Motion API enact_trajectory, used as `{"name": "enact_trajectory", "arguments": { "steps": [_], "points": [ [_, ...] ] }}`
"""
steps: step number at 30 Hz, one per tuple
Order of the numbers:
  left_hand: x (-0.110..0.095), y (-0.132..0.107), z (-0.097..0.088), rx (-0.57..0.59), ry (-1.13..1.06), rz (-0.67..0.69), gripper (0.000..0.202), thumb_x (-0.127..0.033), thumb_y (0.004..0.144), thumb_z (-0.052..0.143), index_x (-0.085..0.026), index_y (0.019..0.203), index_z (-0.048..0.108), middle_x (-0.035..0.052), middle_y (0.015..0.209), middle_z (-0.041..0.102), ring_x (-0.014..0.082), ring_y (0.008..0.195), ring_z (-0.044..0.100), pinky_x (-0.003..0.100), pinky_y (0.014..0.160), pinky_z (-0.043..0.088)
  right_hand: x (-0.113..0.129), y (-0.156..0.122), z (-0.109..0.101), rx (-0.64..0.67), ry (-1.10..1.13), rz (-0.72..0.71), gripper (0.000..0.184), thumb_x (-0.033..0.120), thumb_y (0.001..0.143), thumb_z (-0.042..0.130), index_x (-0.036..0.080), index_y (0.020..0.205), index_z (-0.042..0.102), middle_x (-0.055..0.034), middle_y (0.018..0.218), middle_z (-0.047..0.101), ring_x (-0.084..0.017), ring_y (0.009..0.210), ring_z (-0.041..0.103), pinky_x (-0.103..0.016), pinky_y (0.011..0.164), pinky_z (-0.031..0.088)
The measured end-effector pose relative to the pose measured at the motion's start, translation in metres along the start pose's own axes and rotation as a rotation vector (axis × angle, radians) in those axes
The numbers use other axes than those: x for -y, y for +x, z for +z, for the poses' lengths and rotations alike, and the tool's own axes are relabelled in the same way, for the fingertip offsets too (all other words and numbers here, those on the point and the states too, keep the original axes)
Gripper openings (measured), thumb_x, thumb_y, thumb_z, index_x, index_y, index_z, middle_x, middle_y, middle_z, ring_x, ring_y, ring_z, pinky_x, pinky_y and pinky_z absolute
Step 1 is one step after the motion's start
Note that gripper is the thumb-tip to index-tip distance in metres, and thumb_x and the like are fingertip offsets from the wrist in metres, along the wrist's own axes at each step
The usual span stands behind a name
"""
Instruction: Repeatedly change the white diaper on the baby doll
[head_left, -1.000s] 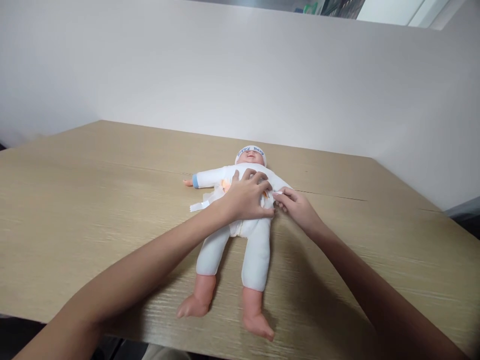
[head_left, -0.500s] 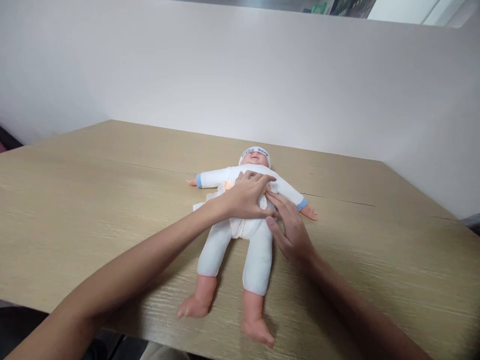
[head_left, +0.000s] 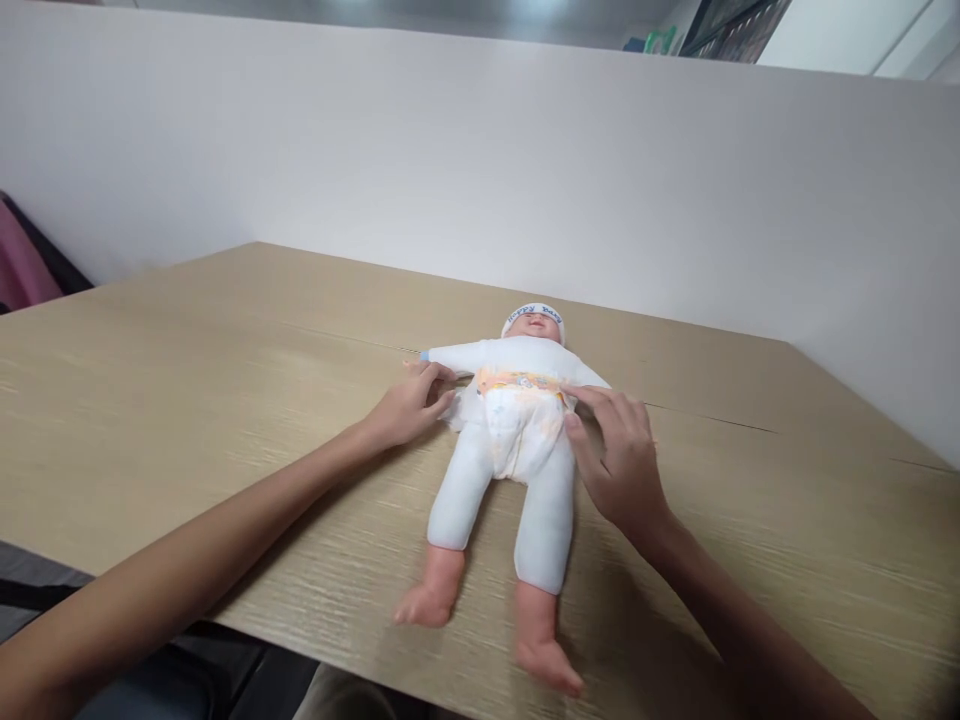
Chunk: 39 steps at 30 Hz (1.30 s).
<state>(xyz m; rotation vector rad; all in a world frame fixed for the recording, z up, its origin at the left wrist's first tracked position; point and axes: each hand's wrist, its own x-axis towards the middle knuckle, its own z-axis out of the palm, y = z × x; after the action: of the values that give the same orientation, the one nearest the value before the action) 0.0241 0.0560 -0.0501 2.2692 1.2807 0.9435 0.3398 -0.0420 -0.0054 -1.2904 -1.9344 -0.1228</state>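
A baby doll (head_left: 459,490) in a white suit and a lettered white cap lies on its back, feet toward me. Around its hips is a white diaper (head_left: 517,430) with an orange patterned waistband. On the doll's left-of-picture side, a pale diaper flap sticks out, and my left hand (head_left: 409,405) has its thumb and fingers closed at that flap's edge. My right hand (head_left: 619,450) rests against the opposite side of the diaper, fingers stretched to the waistband end and thumb apart. The doll's arm on that side is partly hidden behind my hand.
The doll lies on a wooden table (head_left: 225,400) with a thin seam across it. A white partition (head_left: 450,170) rises behind the table. Something pink and black (head_left: 30,255) stands past the left edge. My legs show under the near edge.
My left hand has moved left off the diaper's front to the flap at its side, uncovering the waistband. My right hand stays at the other side. The view has shifted a little.
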Motion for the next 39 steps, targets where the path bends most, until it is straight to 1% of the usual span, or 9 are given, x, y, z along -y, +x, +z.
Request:
{"name": "enact_trajectory", "arguments": {
  "steps": [5,11,14,16,20,26,30,34,39],
  "points": [
    [0.001,-0.007,-0.01,0.112,0.194,-0.044,0.032,-0.056,0.1,0.059,-0.024,0.098,0.058,0.0133,0.105,0.075,0.0368,0.109,0.065,0.054,0.099,0.053,0.031,0.041,0.01,0.108,0.037,-0.096,0.024,0.037,0.11,0.058,0.026,0.121,0.076,-0.0106,0.111,0.075,-0.033,0.108,0.069,-0.052,0.102,0.053],
    [0.001,-0.007,-0.01,0.138,0.146,-0.139,0.03,-0.051,0.091,0.067,-0.024,0.084,0.054,0.0129,0.104,0.072,0.0357,0.103,0.065,0.048,0.092,0.049,0.035,0.107,0.041,0.46,-0.065,-0.129,0.039,0.046,0.104,0.068,0.021,0.134,0.072,-0.0163,0.141,0.074,-0.041,0.138,0.063,-0.058,0.117,0.046],
    [0.002,-0.006,-0.012,0.151,0.047,-0.18,0.032,-0.05,0.092,0.065,-0.025,0.078,0.053,0.0064,0.085,0.068,0.029,0.085,0.063,0.04,0.079,0.045,0.028,0.134,0.05,0.696,-0.003,-0.087,0.042,0.046,0.1,0.073,0.026,0.136,0.074,-0.0103,0.123,0.082,-0.035,0.118,0.073,-0.049,0.101,0.054],
    [0.002,-0.005,-0.014,0.155,-0.011,-0.209,0.036,-0.053,0.094,0.062,-0.025,0.075,0.052,0.0025,0.075,0.063,0.0247,0.073,0.058,0.036,0.07,0.039,0.025,0.144,0.054,0.756,0.118,-0.081,0.039,0.04,0.098,0.074,0.03,0.136,0.074,-0.0036,0.11,0.085,-0.03,0.107,0.076,-0.043,0.093,0.056],
    [0.003,-0.003,-0.015,0.136,-0.158,-0.258,0.039,-0.056,0.095,0.059,-0.024,0.074,0.051,-0.0015,0.069,0.057,0.0201,0.067,0.054,0.033,0.065,0.035,0.024,0.143,0.064,0.678,0.287,-0.082,0.03,0.024,0.095,0.07,0.026,0.124,0.077,-0.0019,0.106,0.085,-0.026,0.111,0.075,-0.042,0.1,0.054],
    [-0.002,-0.001,-0.015,0.092,-0.357,-0.273,0.047,-0.061,0.095,0.061,-0.024,0.07,0.045,-0.0031,0.068,0.048,0.0167,0.066,0.047,0.033,0.065,0.035,0.039,0.129,0.057,0.406,-0.021,-0.246,0.012,0.022,0.094,0.07,0.024,0.104,0.075,-0.0085,0.112,0.077,-0.032,0.117,0.067,-0.05,0.11,0.045],
    [-0.01,0.005,-0.016,0.072,-0.498,-0.262,0.052,-0.065,0.096,0.059,-0.024,0.068,0.047,-0.0011,0.068,0.05,0.0165,0.066,0.046,0.034,0.066,0.036,0.054,0.116,0.046,0.527,-0.107,-0.181,0.015,0.038,0.095,0.076,0.025,0.091,0.068,-0.0059,0.095,0.074,-0.029,0.094,0.068,-0.042,0.086,0.047],
    [-0.022,0.017,-0.018,0.052,-0.562,-0.251,0.056,-0.065,0.096,0.061,-0.024,0.063,0.045,-0.0014,0.065,0.049,0.0155,0.064,0.044,0.034,0.068,0.039,0.057,0.108,0.056,0.576,-0.139,-0.07,0.019,0.038,0.09,0.081,0.026,0.089,0.066,-0.0061,0.098,0.077,-0.029,0.093,0.07,-0.039,0.078,0.046],
    [-0.044,0.033,-0.017,0.068,-0.595,-0.237,0.055,-0.066,0.094,0.069,-0.022,0.065,0.052,-0.001,0.065,0.055,0.0153,0.064,0.049,0.033,0.069,0.044,0.056,0.108,0.062,0.551,-0.101,0.008,0.033,0.039,0.085,0.085,0.024,0.11,0.069,-0.0073,0.096,0.078,-0.03,0.09,0.072,-0.037,0.074,0.044]
  ]
}}
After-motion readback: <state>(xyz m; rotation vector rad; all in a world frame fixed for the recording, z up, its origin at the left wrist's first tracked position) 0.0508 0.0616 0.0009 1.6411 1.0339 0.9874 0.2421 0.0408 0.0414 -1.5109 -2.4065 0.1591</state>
